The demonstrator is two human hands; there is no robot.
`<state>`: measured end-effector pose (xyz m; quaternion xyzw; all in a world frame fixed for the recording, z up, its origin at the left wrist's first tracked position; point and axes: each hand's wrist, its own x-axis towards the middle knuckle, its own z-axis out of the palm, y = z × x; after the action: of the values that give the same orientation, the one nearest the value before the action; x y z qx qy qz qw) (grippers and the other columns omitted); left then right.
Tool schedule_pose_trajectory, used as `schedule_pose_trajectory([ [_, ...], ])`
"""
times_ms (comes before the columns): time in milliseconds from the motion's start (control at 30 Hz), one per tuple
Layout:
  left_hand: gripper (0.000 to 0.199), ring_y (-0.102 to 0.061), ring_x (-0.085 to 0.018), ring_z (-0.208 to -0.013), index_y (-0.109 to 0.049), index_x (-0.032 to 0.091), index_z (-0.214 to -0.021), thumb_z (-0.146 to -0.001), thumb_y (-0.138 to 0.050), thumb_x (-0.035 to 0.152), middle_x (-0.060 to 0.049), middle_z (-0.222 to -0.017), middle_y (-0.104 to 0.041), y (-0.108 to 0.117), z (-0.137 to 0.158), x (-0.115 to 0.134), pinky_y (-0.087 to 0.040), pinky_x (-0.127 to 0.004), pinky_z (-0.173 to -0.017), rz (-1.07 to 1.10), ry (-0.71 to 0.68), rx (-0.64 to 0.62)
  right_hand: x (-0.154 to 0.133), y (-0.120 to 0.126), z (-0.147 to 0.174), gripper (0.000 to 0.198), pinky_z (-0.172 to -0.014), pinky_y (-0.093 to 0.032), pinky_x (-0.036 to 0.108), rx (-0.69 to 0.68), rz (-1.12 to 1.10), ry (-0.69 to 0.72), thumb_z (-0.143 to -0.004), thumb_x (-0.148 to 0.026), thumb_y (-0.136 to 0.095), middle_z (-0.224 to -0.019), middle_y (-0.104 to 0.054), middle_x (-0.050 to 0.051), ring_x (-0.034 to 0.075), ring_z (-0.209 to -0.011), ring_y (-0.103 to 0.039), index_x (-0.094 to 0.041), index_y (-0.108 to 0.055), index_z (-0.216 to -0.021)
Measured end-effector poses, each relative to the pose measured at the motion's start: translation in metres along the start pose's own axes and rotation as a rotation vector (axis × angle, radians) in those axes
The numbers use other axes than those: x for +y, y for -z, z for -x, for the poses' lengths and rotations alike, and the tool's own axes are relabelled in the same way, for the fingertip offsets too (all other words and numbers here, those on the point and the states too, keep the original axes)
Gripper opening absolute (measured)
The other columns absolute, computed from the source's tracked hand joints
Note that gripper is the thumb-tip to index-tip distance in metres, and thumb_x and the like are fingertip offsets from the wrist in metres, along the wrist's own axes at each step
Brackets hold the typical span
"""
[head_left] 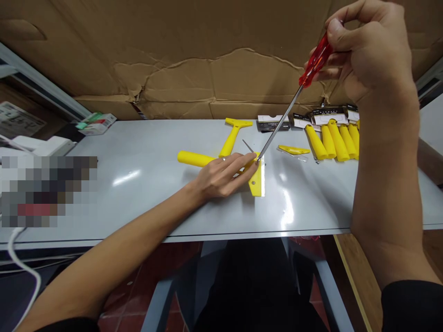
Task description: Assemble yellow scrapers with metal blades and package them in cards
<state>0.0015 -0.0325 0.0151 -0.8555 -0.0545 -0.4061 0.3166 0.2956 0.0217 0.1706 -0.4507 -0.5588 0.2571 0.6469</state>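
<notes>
My right hand (pixel 374 50) is raised at the upper right, its fingers round the red see-through handle of a screwdriver (pixel 284 114). The long metal shaft slants down left, its tip at the head of a yellow scraper (pixel 194 158). That scraper lies on the table with its handle pointing left and a thin blade along the right edge of its head. My left hand (pixel 224 177) presses and holds the head, fingers beside the screwdriver tip; part of the head is hidden under them. One screw shows near the head's lower end. Just behind lies another yellow scraper handle (pixel 229 140).
A yellow strip piece (pixel 294 150) with clear plastic lies to the right. Several yellow handles (pixel 335 140) and black-and-white packages (pixel 273 123) line the back right. A small box (pixel 97 123) sits back left. Cardboard (pixel 180 80) walls the rear of the grey table (pixel 138 207).
</notes>
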Motion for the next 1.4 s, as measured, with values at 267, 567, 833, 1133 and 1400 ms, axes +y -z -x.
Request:
schedule_pose_trajectory([
  [267, 0.041, -0.078, -0.019, -0.085, -0.067, 0.014, -0.144, -0.103, -0.067, 0.005, -0.016, -0.128, -0.081, -0.0017, 0.0060, -0.0006, -0.062, -0.029, -0.059, 0.019, 0.011, -0.023, -0.0006, -0.0011, 0.0042, 0.010, -0.074, -0.071, 0.053, -0.040, -0.016, -0.003, -0.084, -0.011, -0.065, -0.073, -0.059, 0.002, 0.018, -0.058, -0.063, -0.021, -0.064, -0.088],
  [567, 0.036, -0.075, -0.017, -0.080, -0.069, 0.010, -0.140, -0.105, -0.064, 0.004, -0.013, -0.112, -0.083, -0.0015, -0.0002, -0.0013, -0.059, -0.029, -0.059, 0.011, -0.014, 0.022, -0.0023, -0.0040, 0.0031, 0.010, -0.083, -0.070, 0.063, -0.025, -0.019, -0.035, -0.093, -0.007, -0.058, -0.069, -0.058, -0.002, 0.017, -0.058, -0.064, -0.016, -0.061, -0.092],
  [833, 0.054, -0.075, -0.017, -0.078, -0.061, 0.017, -0.156, -0.104, -0.067, 0.004, -0.008, -0.108, -0.083, -0.0014, -0.0006, -0.0021, -0.058, -0.030, -0.060, 0.017, 0.001, 0.015, -0.0035, 0.0010, 0.0024, 0.010, -0.068, -0.071, 0.043, -0.020, -0.017, 0.010, -0.085, -0.012, -0.065, -0.075, -0.059, 0.002, 0.019, -0.061, -0.067, -0.021, -0.063, -0.089],
  [1133, 0.058, -0.073, -0.018, -0.081, -0.058, 0.011, -0.158, -0.102, -0.067, 0.002, -0.012, -0.112, -0.083, -0.0039, 0.0008, -0.0026, -0.056, -0.030, -0.060, 0.023, 0.018, 0.018, -0.0042, -0.0019, 0.0010, 0.013, -0.069, -0.070, 0.052, 0.032, -0.017, 0.009, -0.089, -0.006, -0.058, -0.072, -0.059, 0.001, 0.019, -0.060, -0.067, -0.018, -0.061, -0.091],
  [1400, 0.043, -0.073, -0.017, -0.083, -0.067, 0.011, -0.145, -0.102, -0.069, 0.003, -0.012, -0.115, -0.083, -0.0062, 0.0039, -0.0032, -0.057, -0.029, -0.063, 0.023, 0.059, 0.017, -0.0055, -0.0037, 0.0020, 0.013, -0.070, -0.071, 0.046, 0.063, -0.029, 0.006, -0.093, -0.005, -0.055, -0.073, -0.059, 0.000, 0.016, -0.058, -0.066, -0.018, -0.060, -0.092],
])
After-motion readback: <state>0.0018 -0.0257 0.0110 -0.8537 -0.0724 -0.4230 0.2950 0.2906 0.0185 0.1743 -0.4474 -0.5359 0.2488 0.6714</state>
